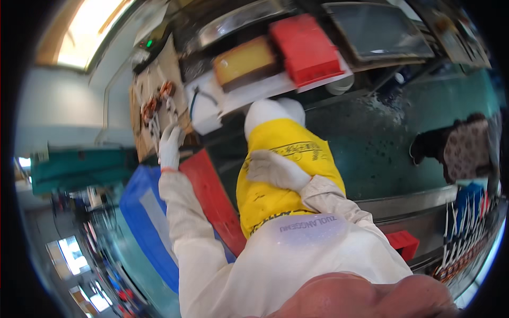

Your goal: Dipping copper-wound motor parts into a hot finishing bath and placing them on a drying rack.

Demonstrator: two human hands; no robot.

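1. Where the far left begins, a blue bin [131, 200] stands on the person's left, with a long red tray [211, 192] just beside it.
2. Above the bin, copper-coloured coils [150, 108] with white leads [154, 130] lie on brown cardboard [142, 140]. Their long axis slants up and down the view, the leads trailing toward the person.
3. Just below these leads is the gloved left hand [170, 148], its fingertips pointing up at them. So the coils lie ahead of the fingers and slightly left, and this hand is much the nearer. The fingers are bunched and slightly bent; whether they pinch a lead cannot be told.
4. Right of the cardboard sit a yellow-topped box [242, 64] and a red crate [306, 53].
5. The gloved right hand [278, 169] rests on the yellow apron [294, 140], well apart from the coils, fingers together and extended, gripping nothing visible.
6. On the far right, more white leads stand in a row [460, 233].
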